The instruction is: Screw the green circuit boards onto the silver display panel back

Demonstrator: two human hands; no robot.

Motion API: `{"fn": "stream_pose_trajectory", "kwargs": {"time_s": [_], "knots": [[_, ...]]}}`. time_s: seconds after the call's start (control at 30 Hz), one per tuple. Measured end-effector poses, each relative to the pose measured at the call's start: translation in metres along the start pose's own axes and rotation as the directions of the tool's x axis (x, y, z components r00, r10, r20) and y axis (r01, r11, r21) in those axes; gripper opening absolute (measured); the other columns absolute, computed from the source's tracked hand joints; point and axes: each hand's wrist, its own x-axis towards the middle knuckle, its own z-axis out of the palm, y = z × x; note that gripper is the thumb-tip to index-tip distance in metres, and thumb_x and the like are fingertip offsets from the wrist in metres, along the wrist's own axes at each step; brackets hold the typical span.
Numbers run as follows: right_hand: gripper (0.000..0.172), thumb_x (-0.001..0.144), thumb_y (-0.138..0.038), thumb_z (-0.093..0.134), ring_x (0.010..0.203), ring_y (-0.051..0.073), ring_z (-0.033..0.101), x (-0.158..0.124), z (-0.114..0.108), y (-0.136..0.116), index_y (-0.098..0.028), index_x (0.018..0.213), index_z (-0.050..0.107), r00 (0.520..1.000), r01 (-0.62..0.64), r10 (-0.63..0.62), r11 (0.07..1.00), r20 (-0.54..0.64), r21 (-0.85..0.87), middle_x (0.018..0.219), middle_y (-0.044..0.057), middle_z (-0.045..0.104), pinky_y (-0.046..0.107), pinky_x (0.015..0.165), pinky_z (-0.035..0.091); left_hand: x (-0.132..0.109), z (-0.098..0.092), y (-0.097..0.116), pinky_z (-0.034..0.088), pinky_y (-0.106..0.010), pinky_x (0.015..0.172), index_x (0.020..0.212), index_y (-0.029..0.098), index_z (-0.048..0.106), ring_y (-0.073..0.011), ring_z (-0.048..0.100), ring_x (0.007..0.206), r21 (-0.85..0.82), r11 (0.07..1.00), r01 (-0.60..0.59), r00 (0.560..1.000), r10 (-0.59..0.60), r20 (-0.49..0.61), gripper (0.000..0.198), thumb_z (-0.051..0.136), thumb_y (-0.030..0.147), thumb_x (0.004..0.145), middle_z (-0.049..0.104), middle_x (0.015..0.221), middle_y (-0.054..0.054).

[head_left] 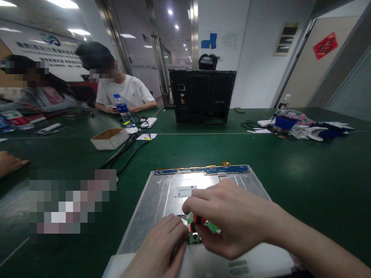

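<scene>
A silver metal display panel (pixel 162 197) lies back-up on the green table, with a blue circuit strip (pixel 203 170) along its far edge. My right hand (pixel 232 218) curls over a small green circuit board (pixel 213 227) on the panel, fingers pinched on a red-orange part (pixel 199 220) by the board. My left hand (pixel 158 249) is closed beside it, gripping a dark tool (pixel 177 249) whose tip meets the board. The hands hide much of the board.
A black monitor back shell (pixel 202 96) stands upright across the table. A cardboard box (pixel 109 138), black cables (pixel 127 148) and a water bottle (pixel 123 110) sit at left, where two people are seated. Packaged parts (pixel 301 125) lie far right.
</scene>
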Motion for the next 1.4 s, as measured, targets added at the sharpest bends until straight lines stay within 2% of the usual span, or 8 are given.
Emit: {"fn": "stream_pose_trajectory", "kwargs": {"time_s": [0.2,0.4,0.7,0.9,1.07,1.17,1.27,1.4], "knots": [[0.009,0.089,-0.027,0.053,0.061,0.013,0.053,0.0005,0.0027,0.0013,-0.02,0.094,0.054,1.0,-0.025,0.024,0.999,-0.018,-0.033,0.078,-0.001,0.065,0.029,0.048,0.023,-0.0017,0.0019,-0.0008,0.054,-0.035,0.079,0.11,0.024,0.059,-0.0207,0.061,0.087,0.025,1.0,0.001,1.0,-0.002,0.011,0.025,0.045,0.016,0.09,0.064,0.1,-0.006],[0.012,0.093,-0.032,0.053,0.06,0.012,0.052,-0.0001,0.0029,0.0018,-0.02,0.092,0.054,1.0,-0.024,0.023,0.999,-0.021,-0.043,0.077,-0.002,0.065,0.029,0.049,0.021,-0.002,0.0026,-0.0007,0.054,-0.036,0.078,0.111,0.023,0.057,-0.0211,0.061,0.088,0.049,0.999,-0.005,1.0,0.004,0.008,0.024,0.043,0.017,0.092,0.063,0.1,-0.006],[0.016,0.077,-0.024,0.055,0.061,0.012,0.044,0.0011,0.0003,-0.0008,-0.019,0.093,0.051,0.999,0.032,-0.032,0.999,-0.016,-0.001,0.085,0.0,0.06,0.027,0.047,0.025,0.001,-0.0017,0.0033,0.055,-0.033,0.077,0.108,0.024,0.059,-0.02,0.062,0.086,0.012,1.0,-0.001,1.0,0.001,0.005,0.026,0.047,0.014,0.087,0.065,0.098,-0.004],[0.009,0.089,-0.026,0.051,0.06,0.013,0.049,0.0016,0.0013,-0.0003,-0.02,0.095,0.053,1.0,0.005,-0.007,0.998,-0.026,-0.06,0.08,-0.001,0.064,0.029,0.047,0.023,0.0011,-0.0001,0.0017,0.055,-0.034,0.079,0.108,0.024,0.061,-0.0208,0.062,0.089,0.005,1.0,0.002,1.0,-0.002,0.001,0.027,0.046,0.015,0.088,0.065,0.1,-0.006],[0.015,0.095,-0.035,0.05,0.059,0.013,0.052,0.0011,0.0017,-0.0006,-0.021,0.093,0.054,1.0,0.005,-0.006,0.998,-0.02,-0.07,0.077,-0.001,0.064,0.03,0.048,0.022,0.0005,0.0009,0.0019,0.055,-0.033,0.079,0.105,0.023,0.062,-0.0207,0.062,0.086,-0.02,1.0,0.002,1.0,-0.003,-0.03,0.024,0.047,0.016,0.088,0.066,0.096,-0.006],[0.01,0.089,-0.028,0.053,0.064,0.013,0.051,0.0006,-0.001,-0.0024,-0.019,0.093,0.053,1.0,0.02,-0.02,0.999,-0.007,-0.027,0.085,0.001,0.064,0.028,0.049,0.025,0.0006,-0.0006,0.0021,0.055,-0.033,0.078,0.101,0.024,0.063,-0.0208,0.062,0.086,-0.017,1.0,0.003,1.0,-0.003,-0.031,0.022,0.048,0.015,0.087,0.066,0.095,-0.006],[0.016,0.079,-0.02,0.055,0.063,0.013,0.048,0.0004,-0.0027,-0.0046,-0.018,0.095,0.052,1.0,0.025,-0.025,1.0,0.007,0.001,0.088,0.002,0.062,0.027,0.048,0.026,0.001,-0.0026,0.0027,0.055,-0.032,0.077,0.102,0.024,0.062,-0.0206,0.062,0.085,-0.011,1.0,0.003,1.0,-0.003,-0.005,0.022,0.048,0.015,0.087,0.066,0.095,-0.006],[0.015,0.083,-0.021,0.052,0.062,0.012,0.047,0.0011,-0.0017,-0.0051,-0.018,0.098,0.052,1.0,0.022,-0.021,1.0,0.005,-0.019,0.088,0.001,0.063,0.027,0.048,0.025,0.0008,-0.0033,0.0039,0.054,-0.032,0.077,0.105,0.025,0.062,-0.0205,0.062,0.087,-0.005,1.0,0.016,1.0,-0.016,-0.001,0.025,0.048,0.015,0.088,0.066,0.098,-0.005]]}}
